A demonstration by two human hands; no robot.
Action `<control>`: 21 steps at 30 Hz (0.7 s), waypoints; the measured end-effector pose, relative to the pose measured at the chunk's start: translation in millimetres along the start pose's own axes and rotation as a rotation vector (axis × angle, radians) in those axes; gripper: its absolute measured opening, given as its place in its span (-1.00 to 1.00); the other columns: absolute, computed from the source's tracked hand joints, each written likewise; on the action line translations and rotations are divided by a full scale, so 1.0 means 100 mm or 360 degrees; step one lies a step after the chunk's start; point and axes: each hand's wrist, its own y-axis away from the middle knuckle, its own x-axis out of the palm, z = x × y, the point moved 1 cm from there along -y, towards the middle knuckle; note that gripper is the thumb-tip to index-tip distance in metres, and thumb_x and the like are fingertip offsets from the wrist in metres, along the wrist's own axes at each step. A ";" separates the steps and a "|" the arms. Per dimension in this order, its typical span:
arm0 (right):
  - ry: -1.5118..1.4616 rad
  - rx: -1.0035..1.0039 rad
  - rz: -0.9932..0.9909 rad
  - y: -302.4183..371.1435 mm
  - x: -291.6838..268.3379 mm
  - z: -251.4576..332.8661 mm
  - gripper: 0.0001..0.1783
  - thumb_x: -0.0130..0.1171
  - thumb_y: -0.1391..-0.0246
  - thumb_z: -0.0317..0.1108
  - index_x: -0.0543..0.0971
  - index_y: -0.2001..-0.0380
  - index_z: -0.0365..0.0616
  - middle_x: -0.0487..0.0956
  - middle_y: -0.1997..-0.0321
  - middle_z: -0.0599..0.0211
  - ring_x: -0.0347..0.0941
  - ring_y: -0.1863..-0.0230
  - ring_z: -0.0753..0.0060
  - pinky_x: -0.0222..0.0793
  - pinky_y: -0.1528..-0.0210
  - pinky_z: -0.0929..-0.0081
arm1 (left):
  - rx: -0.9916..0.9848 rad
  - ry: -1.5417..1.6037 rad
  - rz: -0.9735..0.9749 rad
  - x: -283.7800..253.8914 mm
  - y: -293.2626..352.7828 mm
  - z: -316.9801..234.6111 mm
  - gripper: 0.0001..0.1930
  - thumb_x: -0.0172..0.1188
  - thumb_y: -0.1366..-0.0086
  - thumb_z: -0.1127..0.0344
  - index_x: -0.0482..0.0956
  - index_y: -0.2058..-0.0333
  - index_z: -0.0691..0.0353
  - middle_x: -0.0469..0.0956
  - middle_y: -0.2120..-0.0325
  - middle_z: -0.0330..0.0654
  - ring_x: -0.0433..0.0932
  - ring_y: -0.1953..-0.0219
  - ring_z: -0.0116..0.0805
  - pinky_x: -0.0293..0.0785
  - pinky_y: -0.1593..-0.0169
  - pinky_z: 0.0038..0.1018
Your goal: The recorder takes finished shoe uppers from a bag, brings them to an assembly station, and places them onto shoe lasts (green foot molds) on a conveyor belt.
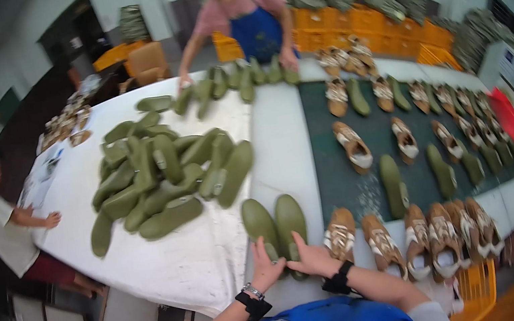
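Two olive-green shoe lasts stand side by side near the front edge of the white table. My left hand point(266, 268) is closed on the heel end of the left shoe last point(259, 223). On its twin, the right shoe last point(289, 216), my right hand point(312, 258) has its fingers closed in the same way. Just right of my right hand is a brown sneaker point(339, 235) with white laces, first in a row of similar shoes. A large heap of green shoe lasts point(171, 217) lies on the white cloth to the left.
A dark green mat point(346, 203) carries sneakers and lasts in rows. Across the table a co-worker in a blue apron point(257, 32) handles more lasts. Another person point(8, 216) stands at the left edge. An orange crate point(476, 290) sits below the front right edge.
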 end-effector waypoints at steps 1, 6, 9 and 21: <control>-0.0027 0.0001 0.0006 -0.01 -0.01 0.00 -0.05 0.11 0.10 0.06 -0.07 -0.25 -0.10 0.54 0.39 -0.17 0.49 0.35 -0.18 0.41 0.31 0.08 | -0.0032 0.0002 -0.0080 0.03 -0.02 -0.11 -0.10 0.25 0.07 0.34 -0.10 -0.19 0.35 -0.05 -0.13 0.37 -0.05 -0.22 0.29 -0.03 -0.27 -0.20; -0.0420 0.0011 -0.0165 -0.10 -0.11 -0.19 -0.17 0.10 0.11 -0.09 0.03 -0.22 -0.06 0.53 0.43 -0.12 0.48 0.36 -0.17 0.39 0.28 0.11 | -0.0102 0.0165 -0.0248 0.08 -0.20 -0.18 -0.27 0.11 0.11 0.51 0.09 -0.12 0.30 0.04 -0.13 0.26 0.02 -0.21 0.17 0.00 -0.25 -0.24; -0.1179 -0.0066 -0.0633 -0.31 -0.29 -0.60 -0.36 0.09 0.06 -0.22 0.25 -0.09 -0.29 0.51 0.15 0.01 0.49 0.21 0.21 0.41 0.23 0.36 | -0.0060 0.0074 -0.0221 0.06 -0.29 -0.28 -0.27 0.10 0.11 0.51 0.10 -0.13 0.30 0.08 -0.13 0.22 0.09 -0.18 0.14 0.02 -0.25 -0.27; -0.0027 0.0366 -0.0681 -1.02 -1.17 -1.40 -0.24 0.04 0.08 -0.19 0.07 -0.20 -0.18 0.53 0.26 -0.15 0.47 0.19 -0.12 0.37 0.12 0.11 | -0.0015 0.0015 -0.0246 0.03 -0.27 -0.32 -0.30 0.05 0.11 0.51 0.13 -0.11 0.36 0.22 -0.06 0.08 0.18 -0.14 -0.01 0.06 -0.23 -0.33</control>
